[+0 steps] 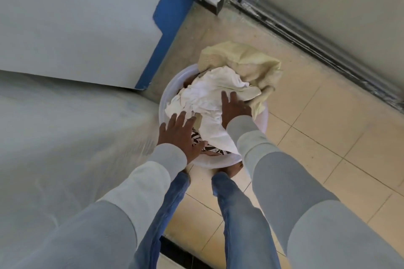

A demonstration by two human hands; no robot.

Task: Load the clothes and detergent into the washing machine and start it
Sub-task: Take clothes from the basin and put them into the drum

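The step in hand looks like the very first one: gathering the clothes out of the basin [172,87], a round white tub that stands on the tiled floor [317,137] just in front of the person's feet. Nothing has gone into the washing machine yet, as far as this view tells; a large pale shape covered in clear plastic [65,126] fills the left side and may be the machine, but that is not certain.

The basin is heaped. A white cloth [207,98] lies on top in the middle, a pale yellow cloth [244,59] spills over the far right rim, and a black-and-white patterned piece [196,137] shows at the near edge.

The left hand [179,135] is spread wide, fingers apart, palm down at the near left of the pile, grasping nothing so far. The right hand [235,109] is also flat and open, resting on the white cloth, not closed on it.

The next move calls for both hands to curl in under the heap and scoop it up as one bundle, taking care that the draped yellow cloth does not trail off.
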